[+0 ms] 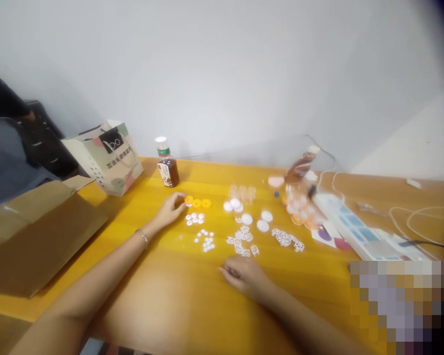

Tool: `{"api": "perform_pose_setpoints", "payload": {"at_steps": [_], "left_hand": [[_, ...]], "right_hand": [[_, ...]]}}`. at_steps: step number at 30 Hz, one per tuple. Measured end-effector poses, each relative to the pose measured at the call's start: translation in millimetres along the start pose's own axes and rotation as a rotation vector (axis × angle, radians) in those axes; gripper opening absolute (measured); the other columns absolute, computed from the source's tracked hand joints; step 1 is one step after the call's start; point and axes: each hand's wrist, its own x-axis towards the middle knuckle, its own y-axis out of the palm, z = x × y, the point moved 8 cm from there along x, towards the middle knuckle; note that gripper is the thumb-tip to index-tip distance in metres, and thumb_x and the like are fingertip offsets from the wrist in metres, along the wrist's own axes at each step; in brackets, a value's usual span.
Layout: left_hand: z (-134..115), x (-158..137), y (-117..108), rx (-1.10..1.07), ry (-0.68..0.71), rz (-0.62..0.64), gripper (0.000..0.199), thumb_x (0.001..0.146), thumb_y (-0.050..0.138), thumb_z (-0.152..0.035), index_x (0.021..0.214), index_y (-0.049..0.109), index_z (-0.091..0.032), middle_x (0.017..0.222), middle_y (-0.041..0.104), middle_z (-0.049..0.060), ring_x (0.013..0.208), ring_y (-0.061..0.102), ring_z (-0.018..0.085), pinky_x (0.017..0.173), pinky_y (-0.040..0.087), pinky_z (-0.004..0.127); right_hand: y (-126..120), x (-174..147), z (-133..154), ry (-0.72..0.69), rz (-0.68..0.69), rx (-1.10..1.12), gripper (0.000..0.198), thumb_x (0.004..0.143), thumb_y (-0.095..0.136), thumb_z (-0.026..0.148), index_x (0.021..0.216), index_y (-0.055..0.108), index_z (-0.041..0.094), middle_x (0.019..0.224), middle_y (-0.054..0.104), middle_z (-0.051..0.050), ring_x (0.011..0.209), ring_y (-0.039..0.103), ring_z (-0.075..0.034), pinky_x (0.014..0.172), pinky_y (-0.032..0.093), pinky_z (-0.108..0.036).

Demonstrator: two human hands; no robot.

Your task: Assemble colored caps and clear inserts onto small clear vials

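Note:
My left hand [171, 209] reaches over the table, thumb and fingertips closed at the edge of the leftmost orange ring [189, 200]. Two more orange rings [201, 203] lie in a row to its right. Just below sit several small white rings [195, 218] and, nearer me, several tiny white pieces [207, 244]. My right hand [246, 276] rests on the table with its fingers curled into a loose fist, and nothing shows in it. Beyond that hand lie white openwork pieces [240, 240], white discs [246, 219] and clear cups [242, 192].
A cardboard box [40, 236] and a paper bag [113, 160] stand at left. One dark drink bottle [167, 165] is upright; another bottle [301, 165] leans at right beside bagged orange and white pieces [301, 207]. A power strip [355, 227] with cables lies at right. A person's sleeve [3, 93] shows far left.

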Motion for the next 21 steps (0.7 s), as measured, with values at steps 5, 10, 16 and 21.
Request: {"api": "perform_pose_setpoints", "payload": {"at_steps": [5, 10, 16, 21], "left_hand": [[-6, -4, 1, -0.075, 0.048, 0.059, 0.013, 0.081, 0.046, -0.026, 0.088, 0.052, -0.017, 0.101, 0.057, 0.008, 0.097, 0.054, 0.018, 0.086, 0.042, 0.033], [-24, -17, 10, -0.137, 0.179, 0.281, 0.017, 0.079, 0.054, -0.03, 0.089, 0.059, -0.018, 0.102, 0.055, 0.01, 0.102, 0.051, 0.02, 0.092, 0.039, 0.034], [-26, -12, 8, -0.115, 0.218, 0.233, 0.016, 0.081, 0.051, -0.029, 0.082, 0.062, -0.017, 0.091, 0.059, 0.008, 0.096, 0.054, 0.019, 0.087, 0.041, 0.034], [-76, -28, 8, -0.173, 0.235, 0.142, 0.012, 0.082, 0.051, -0.025, 0.085, 0.058, -0.016, 0.084, 0.06, 0.006, 0.079, 0.056, 0.014, 0.076, 0.044, 0.027]], "right_hand": [[1, -1, -3, 0.013, -0.003, 0.015, 0.026, 0.084, 0.04, 0.026, 0.058, 0.042, 0.019, 0.051, 0.046, 0.003, 0.048, 0.04, -0.009, 0.048, 0.028, -0.021], [1, -1, -2, 0.011, 0.005, 0.016, 0.026, 0.083, 0.041, 0.025, 0.058, 0.042, 0.019, 0.052, 0.046, 0.003, 0.048, 0.04, -0.009, 0.048, 0.027, -0.021], [0, -1, -3, 0.03, 0.013, 0.032, 0.026, 0.083, 0.041, 0.025, 0.057, 0.04, 0.019, 0.052, 0.045, 0.003, 0.048, 0.039, -0.009, 0.049, 0.027, -0.021], [-1, -1, -9, 0.066, 0.026, -0.021, 0.024, 0.074, 0.053, 0.026, 0.056, 0.039, 0.019, 0.052, 0.044, 0.004, 0.049, 0.039, -0.009, 0.048, 0.025, -0.02]]}}
